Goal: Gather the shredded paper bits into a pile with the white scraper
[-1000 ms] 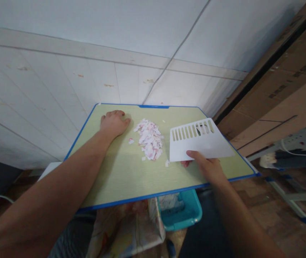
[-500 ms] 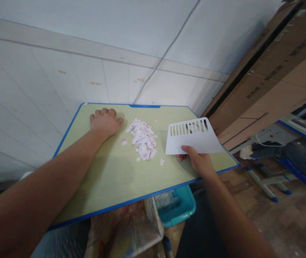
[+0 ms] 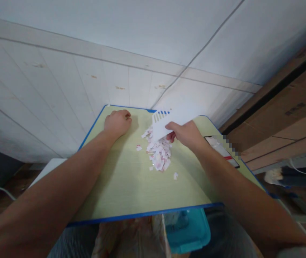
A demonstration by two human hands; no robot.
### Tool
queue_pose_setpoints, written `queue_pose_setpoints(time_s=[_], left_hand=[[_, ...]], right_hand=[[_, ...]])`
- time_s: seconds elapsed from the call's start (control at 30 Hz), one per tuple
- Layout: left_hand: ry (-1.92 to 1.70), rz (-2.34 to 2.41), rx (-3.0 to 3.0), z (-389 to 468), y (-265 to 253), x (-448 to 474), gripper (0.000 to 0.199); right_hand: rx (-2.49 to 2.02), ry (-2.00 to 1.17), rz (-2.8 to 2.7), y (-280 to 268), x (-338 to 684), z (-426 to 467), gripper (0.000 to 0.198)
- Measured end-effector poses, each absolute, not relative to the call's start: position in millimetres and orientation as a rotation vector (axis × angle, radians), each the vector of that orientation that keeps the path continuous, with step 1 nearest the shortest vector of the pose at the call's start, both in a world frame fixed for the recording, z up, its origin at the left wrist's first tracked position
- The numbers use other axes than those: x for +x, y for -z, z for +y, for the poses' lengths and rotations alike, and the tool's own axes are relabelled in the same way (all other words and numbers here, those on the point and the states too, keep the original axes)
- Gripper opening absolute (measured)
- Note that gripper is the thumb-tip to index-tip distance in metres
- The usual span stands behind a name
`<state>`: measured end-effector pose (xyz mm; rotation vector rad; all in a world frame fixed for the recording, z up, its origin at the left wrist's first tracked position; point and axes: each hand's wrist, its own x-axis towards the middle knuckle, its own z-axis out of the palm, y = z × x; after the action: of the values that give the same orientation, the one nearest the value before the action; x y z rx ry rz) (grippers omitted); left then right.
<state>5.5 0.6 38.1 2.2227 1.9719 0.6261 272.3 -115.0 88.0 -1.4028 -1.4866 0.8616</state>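
Note:
My right hand [image 3: 182,132] grips a white flat sheet with a row of slots [image 3: 166,123], thumb on top and fingers beneath. The sheet is tilted over the far part of a heap of torn paper scraps [image 3: 159,154] and hides some of it. My left hand [image 3: 117,123] rests on the far left of the table, its fingers loosely curled in with nothing visible in them. A small scrap [image 3: 138,147] lies left of the heap and another scrap [image 3: 176,175] lies to its front right.
The pale table [image 3: 120,186] has a blue edge and stands against the white wall [image 3: 88,79]. A phone [image 3: 220,150] lies on its right side, partly behind my right forearm. Below the front edge are a teal basin [image 3: 193,233] and a crumpled bag [image 3: 134,236]. Cardboard boxes [image 3: 284,107] stand at right.
My right hand has carried the slotted sheet leftward and away from me, over the heap, uncovering the phone. My left hand's fingers have curled in. The view has shifted left.

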Motion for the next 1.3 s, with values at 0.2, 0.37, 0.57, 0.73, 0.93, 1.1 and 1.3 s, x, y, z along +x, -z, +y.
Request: queue_pose_setpoints(time_s=[0.2,0.37,0.57,0.73,0.93,1.1,1.3], left_hand=[[-0.888,2.098,2.088,8.3,-34.7,-11.4,0.05],[-0.884,2.035,2.122,10.0,-30.8,-7.3,0.049],[-0.814,2.017,2.155,10.4,-31.5,-5.1,0.049],[-0.781,2.001,2.171,11.5,-30.5,-5.7,0.049],[-0.787,2.009,2.146,10.2,-32.0,-4.8,0.047],[-0.79,2.01,2.15,8.4,-34.1,-4.3,0.044],[-0.846,1.974,2.104,9.5,-34.0,-5.6,0.034]], right_hand=[[-1.355,-1.066,-1.625,-64.2,210.3,-106.2,0.007],[-1.448,-1.019,-1.638,-59.8,236.6,-123.2,0.016],[-1.422,-0.807,-1.428,-73.1,287.5,-181.1,0.031],[-1.495,-0.746,-1.386,-62.8,318.9,-253.7,0.04],[-1.61,-0.75,-1.452,-60.7,339.0,-241.7,0.046],[-1.487,-0.814,-1.401,-75.5,302.5,-216.7,0.032],[-1.497,-1.081,-1.575,-80.2,259.1,-200.6,0.021]])
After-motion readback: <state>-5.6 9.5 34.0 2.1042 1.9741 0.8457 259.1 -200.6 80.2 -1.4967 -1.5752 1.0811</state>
